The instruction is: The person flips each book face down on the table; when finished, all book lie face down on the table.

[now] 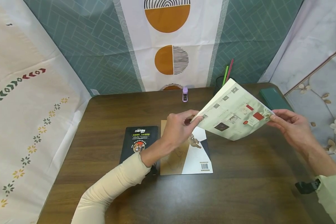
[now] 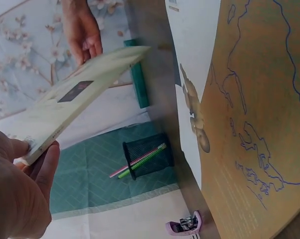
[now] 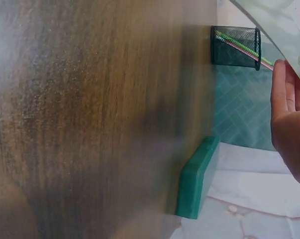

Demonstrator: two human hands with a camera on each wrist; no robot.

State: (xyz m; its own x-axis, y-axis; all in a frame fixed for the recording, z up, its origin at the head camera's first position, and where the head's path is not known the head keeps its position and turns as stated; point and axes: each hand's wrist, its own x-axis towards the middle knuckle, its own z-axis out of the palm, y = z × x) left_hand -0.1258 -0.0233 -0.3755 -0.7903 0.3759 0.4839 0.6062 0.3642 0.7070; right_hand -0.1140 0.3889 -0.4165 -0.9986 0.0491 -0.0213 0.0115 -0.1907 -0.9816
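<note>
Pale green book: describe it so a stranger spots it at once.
Start at the brown table. Above its right half, the left grip and right grip hold up the pale green book. It alone is raised; the black book and the brown-and-white book lie flat.

In the head view, the pale-green, rectangular paperback book (image 1: 235,116) partly hides the black mesh cup (image 1: 218,86). The cream fabric sleeve (image 1: 114,182) covers part of the black-covered book (image 1: 141,140).
</note>
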